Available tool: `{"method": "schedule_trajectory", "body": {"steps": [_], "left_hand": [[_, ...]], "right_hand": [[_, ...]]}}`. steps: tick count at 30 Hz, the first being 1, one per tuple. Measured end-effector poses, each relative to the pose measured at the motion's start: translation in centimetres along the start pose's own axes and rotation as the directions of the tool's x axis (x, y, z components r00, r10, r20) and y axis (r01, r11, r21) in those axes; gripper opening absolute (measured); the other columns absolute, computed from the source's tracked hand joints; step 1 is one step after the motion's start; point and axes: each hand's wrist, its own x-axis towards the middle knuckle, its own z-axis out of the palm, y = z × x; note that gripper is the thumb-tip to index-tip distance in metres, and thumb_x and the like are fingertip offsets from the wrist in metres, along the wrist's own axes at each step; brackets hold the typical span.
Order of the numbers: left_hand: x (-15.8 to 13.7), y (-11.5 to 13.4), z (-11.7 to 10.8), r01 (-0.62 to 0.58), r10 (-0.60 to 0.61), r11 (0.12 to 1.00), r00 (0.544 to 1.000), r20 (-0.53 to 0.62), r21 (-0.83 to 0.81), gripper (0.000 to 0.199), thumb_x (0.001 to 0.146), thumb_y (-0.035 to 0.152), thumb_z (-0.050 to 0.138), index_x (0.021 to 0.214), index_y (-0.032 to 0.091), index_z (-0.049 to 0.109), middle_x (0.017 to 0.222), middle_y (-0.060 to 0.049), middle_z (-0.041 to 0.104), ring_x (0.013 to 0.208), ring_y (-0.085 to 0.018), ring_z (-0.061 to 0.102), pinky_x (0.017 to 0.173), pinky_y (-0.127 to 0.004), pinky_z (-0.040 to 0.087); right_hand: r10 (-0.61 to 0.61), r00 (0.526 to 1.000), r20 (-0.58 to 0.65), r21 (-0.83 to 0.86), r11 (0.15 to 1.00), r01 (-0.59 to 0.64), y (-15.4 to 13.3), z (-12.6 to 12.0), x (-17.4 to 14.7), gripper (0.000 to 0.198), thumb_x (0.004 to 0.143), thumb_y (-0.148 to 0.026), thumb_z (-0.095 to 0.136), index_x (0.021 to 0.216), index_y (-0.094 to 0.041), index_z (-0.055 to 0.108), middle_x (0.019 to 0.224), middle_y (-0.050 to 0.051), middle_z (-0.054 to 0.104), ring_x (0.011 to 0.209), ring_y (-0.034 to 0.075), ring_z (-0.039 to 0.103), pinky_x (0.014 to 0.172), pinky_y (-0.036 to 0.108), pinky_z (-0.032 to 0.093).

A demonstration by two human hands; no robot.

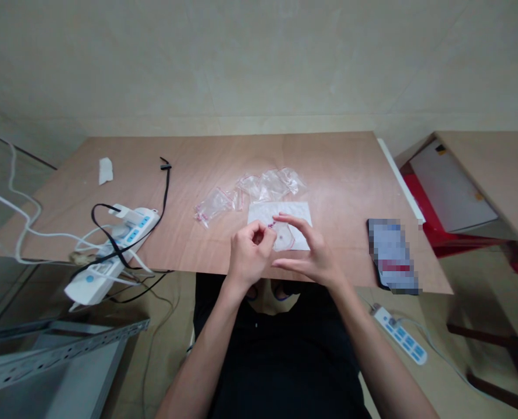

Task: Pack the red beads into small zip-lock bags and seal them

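Observation:
My left hand [251, 250] is closed in a pinch above the near edge of the table. Small purple beads [271, 225] show at its fingertips; whether a thread runs through them is too fine to tell. Just to the right, my right hand [311, 251] is open, thumb and forefinger spread wide, with its forefinger tip close to the beads. Beneath both hands lies a sheet of white paper [302, 212]. A clear zip bag [284, 238] with a reddish edge rests on this paper, partly hidden by my hands.
Clear plastic bags [270, 185] lie behind the paper; another bag [215, 205] holds small pinkish pieces. A phone [392, 256] is at the table's right front. A power strip [110, 256] with tangled cables overhangs the left edge. Another power strip [399, 334] is at lower right.

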Motion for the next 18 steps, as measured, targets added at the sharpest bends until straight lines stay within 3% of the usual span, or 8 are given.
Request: {"method": "schedule_trajectory", "body": {"steps": [4, 7, 9, 11, 13, 15, 17, 18], "left_hand": [[0.1, 0.0, 0.0, -0.014, 0.017, 0.995, 1.000, 0.022, -0.096, 0.025, 0.074, 0.033, 0.058, 0.055, 0.020, 0.047, 0.051, 0.005, 0.044, 0.050, -0.010, 0.042, 0.052, -0.025, 0.032], [0.4, -0.2, 0.2, 0.002, -0.023, 0.953, 0.997, -0.068, -0.303, 0.024, 0.078, 0.034, 0.057, 0.060, 0.018, 0.052, 0.057, 0.003, 0.049, 0.054, -0.010, 0.046, 0.055, -0.024, 0.035], [1.0, -0.4, 0.5, 0.140, -0.191, 0.838, 0.981, -0.044, -0.528, 0.029, 0.087, 0.036, 0.046, 0.069, 0.016, 0.058, 0.067, -0.001, 0.058, 0.061, -0.012, 0.053, 0.061, -0.024, 0.041], [1.8, -0.6, 0.9, 0.369, -0.364, 0.625, 0.917, 0.161, -0.688, 0.044, 0.095, 0.038, 0.031, 0.076, 0.014, 0.061, 0.075, -0.006, 0.062, 0.068, -0.016, 0.060, 0.067, -0.028, 0.045], [2.7, -0.8, 1.5, 0.546, -0.412, 0.416, 0.826, 0.385, -0.727, 0.054, 0.099, 0.040, 0.022, 0.078, 0.012, 0.062, 0.073, -0.009, 0.063, 0.070, -0.019, 0.063, 0.071, -0.031, 0.048], [3.4, -0.9, 2.2, 0.620, -0.398, 0.291, 0.771, 0.497, -0.728, 0.054, 0.101, 0.037, 0.021, 0.076, 0.011, 0.062, 0.069, -0.008, 0.062, 0.066, -0.019, 0.062, 0.073, -0.032, 0.048], [3.8, -1.0, 3.0, 0.642, -0.399, 0.222, 0.746, 0.533, -0.733, 0.050, 0.101, 0.030, 0.022, 0.076, 0.011, 0.061, 0.067, -0.007, 0.062, 0.062, -0.017, 0.060, 0.072, -0.031, 0.049], [4.0, -1.1, 3.4, 0.647, -0.404, 0.200, 0.739, 0.540, -0.736, 0.047, 0.101, 0.027, 0.024, 0.077, 0.012, 0.061, 0.067, -0.007, 0.063, 0.061, -0.016, 0.060, 0.071, -0.031, 0.049]], "right_hand": [[-0.015, 0.998, -0.067, -0.039, 0.999, 0.012, 0.2, 0.5, 0.3, 0.052, 0.077, -0.036, 0.078, 0.123, -0.024, 0.057, 0.108, 0.008, 0.069, 0.101, 0.023, 0.067, 0.089, 0.039, 0.055], [-0.042, 0.998, -0.057, -0.090, 0.995, 0.037, 0.4, -0.1, 1.0, 0.040, 0.081, -0.034, 0.073, 0.118, -0.022, 0.061, 0.095, 0.005, 0.068, 0.091, 0.020, 0.066, 0.083, 0.036, 0.054], [-0.061, 0.998, 0.014, -0.174, 0.983, 0.063, 0.3, -1.1, 2.1, 0.043, 0.083, -0.036, 0.071, 0.121, -0.020, 0.061, 0.092, 0.005, 0.065, 0.085, 0.019, 0.064, 0.078, 0.034, 0.054], [-0.076, 0.975, 0.210, -0.322, 0.936, 0.142, -0.2, -2.3, 3.8, 0.048, 0.083, -0.037, 0.070, 0.125, -0.015, 0.060, 0.095, 0.008, 0.064, 0.081, 0.019, 0.063, 0.073, 0.033, 0.052], [-0.008, 0.875, 0.485, -0.486, 0.829, 0.277, -1.3, -3.4, 5.9, 0.048, 0.082, -0.034, 0.071, 0.124, -0.012, 0.061, 0.097, 0.010, 0.065, 0.077, 0.019, 0.063, 0.067, 0.031, 0.049], [0.132, 0.718, 0.683, -0.590, 0.679, 0.437, -2.8, -3.9, 8.0, 0.033, 0.082, -0.025, 0.070, 0.112, -0.012, 0.068, 0.093, 0.011, 0.067, 0.074, 0.019, 0.063, 0.063, 0.031, 0.045], [0.241, 0.592, 0.769, -0.609, 0.557, 0.565, -4.0, -3.7, 9.6, 0.015, 0.081, -0.017, 0.068, 0.095, -0.012, 0.072, 0.090, 0.010, 0.069, 0.074, 0.019, 0.064, 0.062, 0.031, 0.041], [0.268, 0.551, 0.790, -0.600, 0.520, 0.608, -4.2, -3.4, 10.2, 0.008, 0.079, -0.014, 0.068, 0.087, -0.013, 0.072, 0.089, 0.010, 0.069, 0.074, 0.019, 0.064, 0.061, 0.031, 0.040]]}}
